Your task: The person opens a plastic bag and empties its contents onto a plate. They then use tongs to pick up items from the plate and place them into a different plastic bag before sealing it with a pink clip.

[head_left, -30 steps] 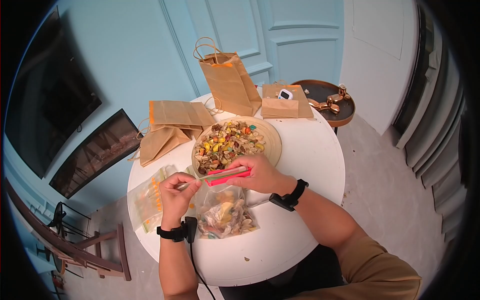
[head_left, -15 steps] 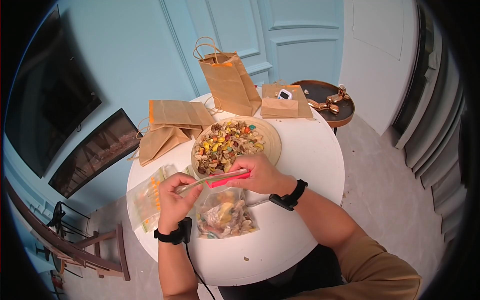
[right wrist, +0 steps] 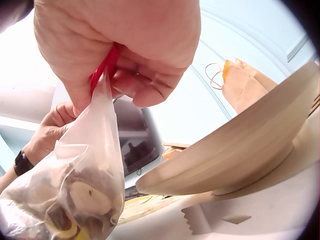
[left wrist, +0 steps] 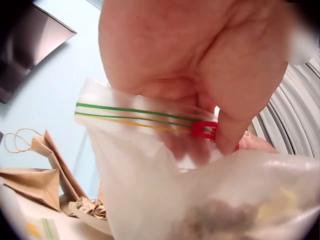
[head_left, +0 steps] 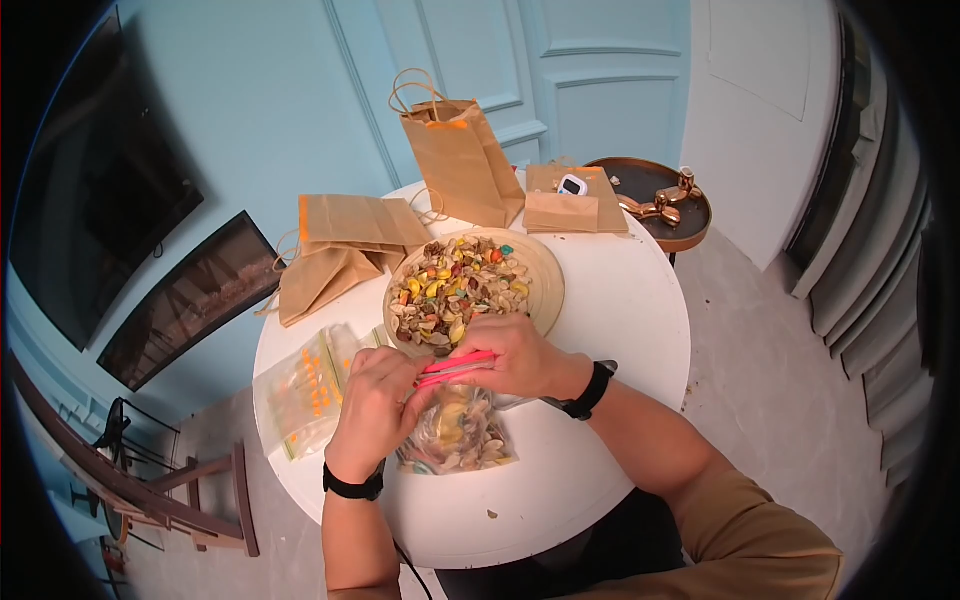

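A clear zip bag (head_left: pixel 462 445) of dried petals and chips hangs low over the front of the white table. Along its mouth run green and yellow seal lines, and a pinkish-red bag clip (head_left: pixel 458 367) lies across part of it. My left hand (head_left: pixel 376 402) pinches the bag's top beside the clip, thumb at the red end in the left wrist view. The clip's other end is gripped by my right hand (head_left: pixel 522 356), thumb and curled fingers around it. Just beyond both hands, a round wooden plate (head_left: pixel 549 285) carries a heap of colourful dried potpourri (head_left: pixel 455 290).
Flat zip bags with orange marks (head_left: pixel 305 400) lie on the left of the table (head_left: pixel 610 400). Behind the plate are a standing paper bag (head_left: pixel 460 165), a folded paper bag (head_left: pixel 350 232) and a small white timer (head_left: pixel 572 186) on brown paper. A dark side table (head_left: pixel 660 225) stands behind.
My left hand has moved right along the bag's top, from the loose end to the clip. The right hand keeps its hold on the clip, almost in place.
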### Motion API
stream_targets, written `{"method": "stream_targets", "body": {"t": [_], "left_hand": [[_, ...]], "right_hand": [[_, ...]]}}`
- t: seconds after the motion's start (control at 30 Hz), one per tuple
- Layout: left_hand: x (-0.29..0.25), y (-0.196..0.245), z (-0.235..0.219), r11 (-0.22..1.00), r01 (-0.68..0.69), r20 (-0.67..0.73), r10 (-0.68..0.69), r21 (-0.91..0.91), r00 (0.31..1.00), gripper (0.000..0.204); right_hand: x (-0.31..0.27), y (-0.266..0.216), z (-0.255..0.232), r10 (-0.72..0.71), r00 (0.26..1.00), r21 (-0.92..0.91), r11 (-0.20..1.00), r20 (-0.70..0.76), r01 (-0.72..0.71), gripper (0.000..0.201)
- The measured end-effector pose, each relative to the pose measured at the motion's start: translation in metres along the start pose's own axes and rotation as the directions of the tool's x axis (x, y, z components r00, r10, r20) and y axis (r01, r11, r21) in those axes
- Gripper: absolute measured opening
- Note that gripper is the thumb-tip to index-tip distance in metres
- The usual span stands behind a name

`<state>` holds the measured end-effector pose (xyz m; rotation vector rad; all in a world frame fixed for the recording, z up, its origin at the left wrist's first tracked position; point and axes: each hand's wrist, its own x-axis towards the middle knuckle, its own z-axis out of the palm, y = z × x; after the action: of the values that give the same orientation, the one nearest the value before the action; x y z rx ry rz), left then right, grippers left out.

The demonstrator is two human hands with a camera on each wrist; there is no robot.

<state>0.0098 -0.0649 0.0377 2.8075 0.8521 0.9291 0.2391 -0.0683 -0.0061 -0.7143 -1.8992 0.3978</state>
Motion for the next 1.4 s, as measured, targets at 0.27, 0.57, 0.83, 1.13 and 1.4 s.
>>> {"method": "stream_targets", "body": {"t": [0.27,0.57,0.83,1.13,1.4], "left_hand": [[-0.004,-0.006,-0.002,0.995,0.077,0.03,-0.076,-0.059,0.997,0.026],[-0.004,-0.005,-0.006,0.985,0.13,0.01,-0.13,-0.112,0.991,0.033],[-0.007,-0.007,0.01,0.971,0.099,-0.102,-0.124,-0.218,0.987,0.014],[-0.005,-0.004,0.011,0.965,0.074,-0.126,-0.108,-0.25,0.986,0.008],[-0.001,0.008,0.002,0.924,0.2,-0.025,-0.22,-0.326,0.975,0.011]], "right_hand": [[0.0,0.007,-0.018,0.063,0.998,0.068,0.996,0.016,-0.064,0.022],[0.0,0.008,-0.014,0.111,0.994,0.145,0.983,0.014,-0.112,0.024],[-0.004,0.014,-0.007,0.081,0.997,0.161,0.984,0.008,-0.081,0.028],[-0.005,0.018,0.002,0.062,0.998,0.143,0.988,-0.011,-0.06,0.032],[-0.003,0.007,0.001,0.087,0.996,0.095,0.991,0.028,-0.09,0.023]]}}
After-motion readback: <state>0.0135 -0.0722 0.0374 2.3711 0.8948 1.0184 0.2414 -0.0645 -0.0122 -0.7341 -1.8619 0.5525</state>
